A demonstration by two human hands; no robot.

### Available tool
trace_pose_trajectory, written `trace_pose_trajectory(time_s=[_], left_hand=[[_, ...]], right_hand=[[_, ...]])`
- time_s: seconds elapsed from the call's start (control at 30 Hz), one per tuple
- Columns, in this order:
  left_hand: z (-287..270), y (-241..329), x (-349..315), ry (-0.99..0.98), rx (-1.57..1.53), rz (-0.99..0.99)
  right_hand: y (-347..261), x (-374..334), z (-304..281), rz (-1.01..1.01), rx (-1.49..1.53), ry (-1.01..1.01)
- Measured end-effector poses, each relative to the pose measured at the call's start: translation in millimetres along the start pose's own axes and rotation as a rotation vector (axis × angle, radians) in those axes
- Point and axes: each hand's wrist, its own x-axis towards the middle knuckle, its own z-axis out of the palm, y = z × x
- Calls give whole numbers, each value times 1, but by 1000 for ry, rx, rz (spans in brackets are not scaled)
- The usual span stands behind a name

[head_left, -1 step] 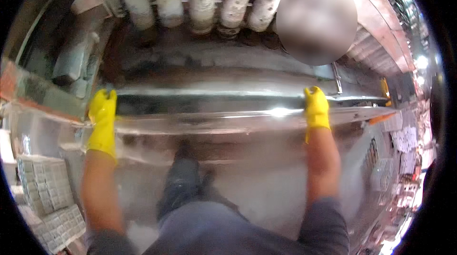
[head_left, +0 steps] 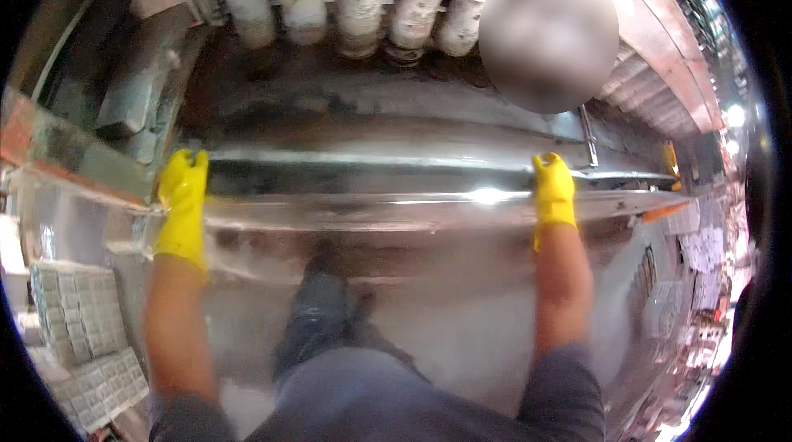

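Both of my hands wear yellow rubber gloves and reach forward over a trough-like metal basin. My left hand [head_left: 183,195] has its fingers curled round a long, pale grey bar [head_left: 371,158] near the bar's left end. Farther along to the right, my right hand [head_left: 553,190] is closed on the same bar. The bar lies crosswise in front of me and runs on past my right hand. Motion blur hides its exact shape. Nearer to me, a shiny metal rim [head_left: 487,196] runs parallel to it, below both gloves.
Several thick, whitish cylinders [head_left: 363,5] stand in a row along the far side. A blurred round patch covers an area at the far right. A yellow piece [head_left: 672,166] sits near the bar's right end. Stacked pale blocks [head_left: 78,310] are at lower left.
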Motion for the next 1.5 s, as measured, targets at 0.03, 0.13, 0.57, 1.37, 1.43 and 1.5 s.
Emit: trace_pose_trajectory(time_s=[0.03, 0.13, 0.57, 1.37, 1.43, 1.5], left_hand=[[0, 0, -3, 51, -2, 56], [2, -13, 6, 65, 19, 18], [-32, 38, 41, -143, 3, -78], [-20, 92, 106, -53, 44, -7], [-12, 81, 107, -5, 61, -13], [-14, 81, 106, -4, 68, -27]], right_hand=[[-2, -2, -5, 18, 38, -16], [-6, 10, 3, -23, 27, -33], [-43, 39, -20, -28, 128, -101], [-48, 129, 26, -248, -61, 56], [-67, 123, 23, -194, -38, 46], [-79, 118, 16, -139, -23, 29]])
